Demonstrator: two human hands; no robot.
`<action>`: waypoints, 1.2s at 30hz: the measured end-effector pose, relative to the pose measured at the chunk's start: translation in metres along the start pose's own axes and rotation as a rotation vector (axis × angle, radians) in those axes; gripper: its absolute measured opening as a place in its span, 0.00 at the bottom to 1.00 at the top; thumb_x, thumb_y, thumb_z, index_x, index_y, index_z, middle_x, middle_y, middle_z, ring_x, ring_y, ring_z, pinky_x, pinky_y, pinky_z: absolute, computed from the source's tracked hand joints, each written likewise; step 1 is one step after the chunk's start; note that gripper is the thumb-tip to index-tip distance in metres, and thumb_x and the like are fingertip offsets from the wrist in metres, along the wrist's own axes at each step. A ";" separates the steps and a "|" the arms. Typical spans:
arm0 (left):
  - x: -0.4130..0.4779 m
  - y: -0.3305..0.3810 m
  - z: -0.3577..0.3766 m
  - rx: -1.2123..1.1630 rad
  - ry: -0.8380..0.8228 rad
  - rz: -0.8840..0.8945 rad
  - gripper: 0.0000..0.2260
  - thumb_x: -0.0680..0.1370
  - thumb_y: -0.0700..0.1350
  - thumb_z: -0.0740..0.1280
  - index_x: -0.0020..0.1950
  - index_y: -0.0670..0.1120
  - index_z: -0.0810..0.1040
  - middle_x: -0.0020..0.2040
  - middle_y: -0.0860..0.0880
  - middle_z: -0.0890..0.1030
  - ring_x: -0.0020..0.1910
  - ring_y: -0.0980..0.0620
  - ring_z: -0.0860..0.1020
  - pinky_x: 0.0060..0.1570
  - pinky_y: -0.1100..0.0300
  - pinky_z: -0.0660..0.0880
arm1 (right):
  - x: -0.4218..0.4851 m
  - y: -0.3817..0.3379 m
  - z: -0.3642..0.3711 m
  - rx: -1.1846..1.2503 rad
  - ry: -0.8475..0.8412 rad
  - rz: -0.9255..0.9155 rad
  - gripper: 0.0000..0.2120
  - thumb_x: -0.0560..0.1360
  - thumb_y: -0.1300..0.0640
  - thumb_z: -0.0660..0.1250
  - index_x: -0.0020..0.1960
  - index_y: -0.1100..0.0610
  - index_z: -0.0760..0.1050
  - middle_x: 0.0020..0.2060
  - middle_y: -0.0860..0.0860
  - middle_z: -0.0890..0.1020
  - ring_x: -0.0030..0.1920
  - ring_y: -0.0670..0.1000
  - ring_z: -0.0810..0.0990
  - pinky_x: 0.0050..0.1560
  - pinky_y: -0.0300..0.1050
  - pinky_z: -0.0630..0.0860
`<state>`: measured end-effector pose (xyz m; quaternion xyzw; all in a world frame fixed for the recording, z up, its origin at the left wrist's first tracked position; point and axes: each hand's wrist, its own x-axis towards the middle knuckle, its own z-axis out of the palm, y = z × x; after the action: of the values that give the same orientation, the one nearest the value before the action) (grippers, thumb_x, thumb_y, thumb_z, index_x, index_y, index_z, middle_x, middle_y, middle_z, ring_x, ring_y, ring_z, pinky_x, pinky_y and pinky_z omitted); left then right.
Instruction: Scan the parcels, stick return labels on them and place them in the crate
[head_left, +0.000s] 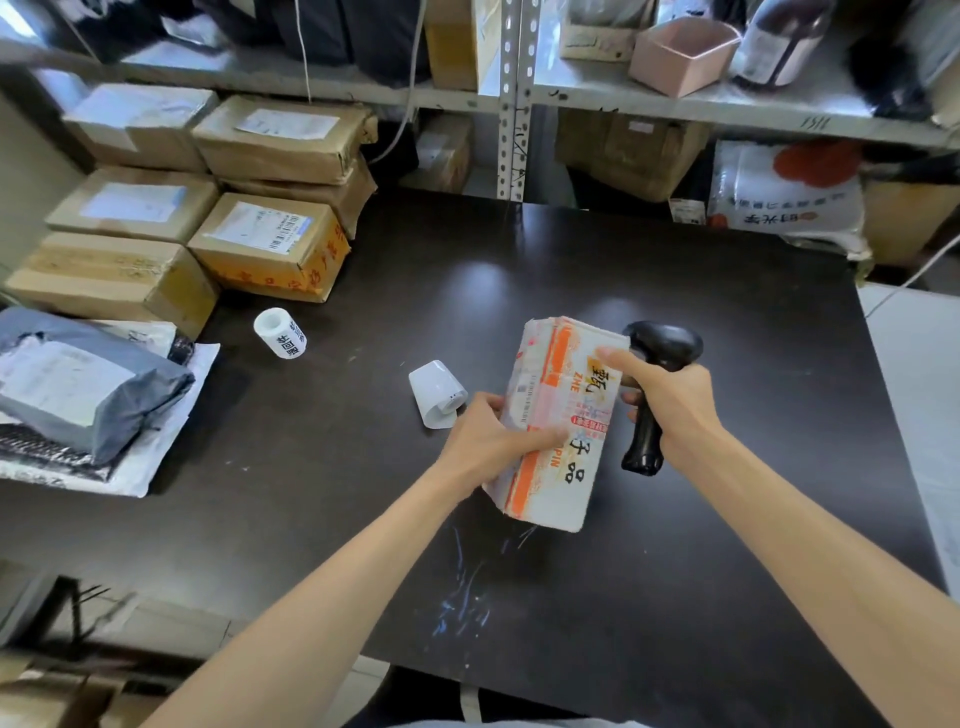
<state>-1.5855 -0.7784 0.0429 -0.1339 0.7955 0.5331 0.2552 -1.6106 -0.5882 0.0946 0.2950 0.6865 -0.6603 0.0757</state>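
Observation:
A white and orange printed parcel (556, 447) stands tilted on the dark table (597, 291) in the middle of the view. My left hand (488, 431) grips its left side, thumb on top. My right hand (670, 395) holds a black handheld scanner (657, 358) by its handle just right of the parcel, with the index finger stretched onto the parcel's top. A roll of return labels (280, 332) lies left of centre. A second white roll (436, 392) with a loose strip lies next to my left hand.
Several brown cardboard parcels (270, 244) are stacked at the table's back left. Grey and white mailer bags (88, 384) lie at the left edge. Metal shelving (514, 98) with boxes, a pink bin (680, 52) and a printed sack (784, 192) stands behind the table.

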 end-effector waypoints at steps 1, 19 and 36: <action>-0.002 0.001 0.003 0.084 0.081 0.049 0.35 0.63 0.65 0.77 0.60 0.53 0.66 0.50 0.60 0.76 0.45 0.61 0.78 0.37 0.66 0.74 | 0.001 0.001 0.000 0.010 0.025 0.009 0.24 0.62 0.50 0.81 0.52 0.62 0.80 0.37 0.54 0.82 0.30 0.47 0.76 0.29 0.41 0.73; 0.004 0.007 0.000 0.656 0.280 0.609 0.44 0.61 0.63 0.77 0.71 0.49 0.63 0.64 0.52 0.71 0.60 0.52 0.70 0.61 0.55 0.69 | 0.011 0.000 -0.028 -0.090 -0.102 0.142 0.20 0.66 0.53 0.79 0.52 0.60 0.79 0.36 0.52 0.86 0.32 0.47 0.85 0.23 0.36 0.73; 0.020 0.036 -0.031 0.163 -0.423 0.144 0.26 0.73 0.53 0.73 0.69 0.53 0.71 0.63 0.54 0.77 0.61 0.54 0.76 0.61 0.56 0.74 | 0.039 -0.019 -0.059 -0.468 -0.353 -0.133 0.16 0.66 0.62 0.77 0.53 0.61 0.79 0.40 0.54 0.86 0.42 0.57 0.86 0.49 0.57 0.81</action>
<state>-1.6282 -0.7916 0.0697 0.0588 0.7721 0.5001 0.3877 -1.6351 -0.5189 0.0990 0.1045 0.8140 -0.5287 0.2167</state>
